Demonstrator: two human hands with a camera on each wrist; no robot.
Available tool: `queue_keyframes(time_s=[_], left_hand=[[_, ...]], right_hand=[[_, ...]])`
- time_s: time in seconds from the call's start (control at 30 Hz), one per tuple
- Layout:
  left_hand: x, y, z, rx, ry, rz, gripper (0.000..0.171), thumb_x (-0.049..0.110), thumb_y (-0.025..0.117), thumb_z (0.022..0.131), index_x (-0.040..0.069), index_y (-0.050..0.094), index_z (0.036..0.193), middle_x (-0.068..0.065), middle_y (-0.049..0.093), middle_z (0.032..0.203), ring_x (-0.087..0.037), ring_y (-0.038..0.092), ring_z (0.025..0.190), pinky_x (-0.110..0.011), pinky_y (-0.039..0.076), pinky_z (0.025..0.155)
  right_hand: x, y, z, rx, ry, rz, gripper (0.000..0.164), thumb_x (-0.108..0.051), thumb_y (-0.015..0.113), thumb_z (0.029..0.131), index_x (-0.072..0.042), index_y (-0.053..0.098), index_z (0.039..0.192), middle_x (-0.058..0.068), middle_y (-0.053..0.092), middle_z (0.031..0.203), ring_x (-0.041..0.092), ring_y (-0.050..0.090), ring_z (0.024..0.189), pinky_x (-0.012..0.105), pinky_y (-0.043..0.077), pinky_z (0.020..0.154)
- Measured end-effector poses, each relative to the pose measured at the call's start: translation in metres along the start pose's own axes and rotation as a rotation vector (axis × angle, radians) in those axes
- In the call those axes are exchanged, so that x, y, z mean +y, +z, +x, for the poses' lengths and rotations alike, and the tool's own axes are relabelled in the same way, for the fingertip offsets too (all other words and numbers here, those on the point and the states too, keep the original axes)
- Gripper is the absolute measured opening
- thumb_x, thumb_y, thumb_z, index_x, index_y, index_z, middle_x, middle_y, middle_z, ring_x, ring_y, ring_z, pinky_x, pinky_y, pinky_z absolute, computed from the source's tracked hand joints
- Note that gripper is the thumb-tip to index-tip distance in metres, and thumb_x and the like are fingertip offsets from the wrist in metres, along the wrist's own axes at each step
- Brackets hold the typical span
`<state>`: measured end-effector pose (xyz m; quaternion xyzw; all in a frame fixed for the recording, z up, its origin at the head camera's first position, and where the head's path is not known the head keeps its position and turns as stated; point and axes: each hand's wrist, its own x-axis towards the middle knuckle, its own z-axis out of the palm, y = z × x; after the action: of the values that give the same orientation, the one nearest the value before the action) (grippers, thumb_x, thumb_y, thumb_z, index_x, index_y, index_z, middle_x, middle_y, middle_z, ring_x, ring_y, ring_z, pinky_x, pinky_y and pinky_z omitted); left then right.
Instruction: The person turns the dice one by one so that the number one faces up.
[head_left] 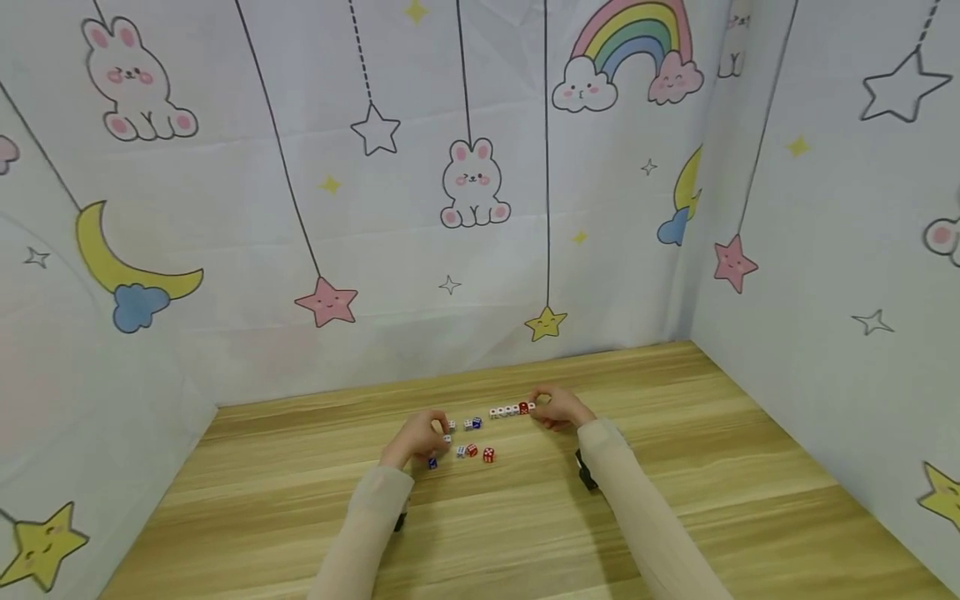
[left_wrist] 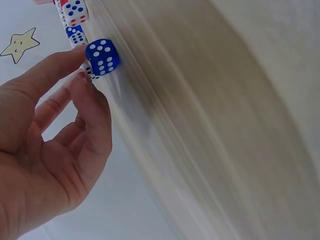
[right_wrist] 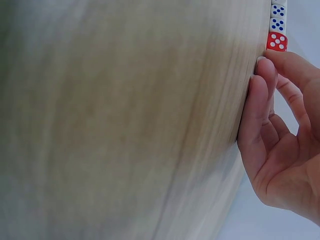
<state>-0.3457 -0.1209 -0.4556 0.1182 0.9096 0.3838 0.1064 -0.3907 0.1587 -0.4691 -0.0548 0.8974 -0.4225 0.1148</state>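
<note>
My left hand (head_left: 420, 435) is low over the table, thumb and index finger pinching a white die (head_left: 447, 438). In the left wrist view a blue die (left_wrist: 102, 56) stands in front of those fingertips and mostly hides the white one. My right hand (head_left: 558, 408) is at the right end of a row of dice, its fingertips around a white end die (head_left: 532, 406). Just left of that die stands a red die (head_left: 523, 408), followed by several white dice (head_left: 504, 412). In the right wrist view my fingers cover the end die, and the red die (right_wrist: 277, 42) shows right above them.
Loose dice lie between the hands: a white die (head_left: 468, 425) beside a blue one (head_left: 476, 422), another white die (head_left: 452, 425), and nearer me a white die (head_left: 461, 452) and two red dice (head_left: 489, 455). A patterned cloth wall (head_left: 405, 350) borders the wooden table (head_left: 495, 533).
</note>
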Motion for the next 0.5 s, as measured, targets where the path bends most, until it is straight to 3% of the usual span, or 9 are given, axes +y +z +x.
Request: queue_keyframes(time_s=[0.37, 0.5], left_hand=[[0.0005, 0.0036, 0.0031, 0.019, 0.041, 0.046, 0.009, -0.001, 0.062, 0.077, 0.002, 0.060, 0.086, 0.002, 0.035, 0.044, -0.008, 0.027, 0.037, -0.021, 0.027, 0.035], [-0.0002, 0.0039, 0.0041, 0.017, 0.044, 0.029, 0.009, 0.001, 0.061, 0.079, 0.001, 0.059, 0.087, 0.003, 0.033, 0.044, -0.008, 0.027, 0.037, -0.022, 0.027, 0.035]], right_hand=[[0.0036, -0.0035, 0.0035, -0.054, -0.032, 0.029, 0.011, -0.020, 0.062, 0.081, -0.018, 0.058, 0.091, 0.001, 0.051, 0.054, 0.013, 0.049, 0.049, 0.028, 0.042, 0.044], [0.0007, -0.0015, 0.0002, -0.013, 0.004, 0.016, 0.014, -0.020, 0.061, 0.082, -0.016, 0.059, 0.096, 0.001, 0.051, 0.056, 0.012, 0.050, 0.050, 0.028, 0.044, 0.046]])
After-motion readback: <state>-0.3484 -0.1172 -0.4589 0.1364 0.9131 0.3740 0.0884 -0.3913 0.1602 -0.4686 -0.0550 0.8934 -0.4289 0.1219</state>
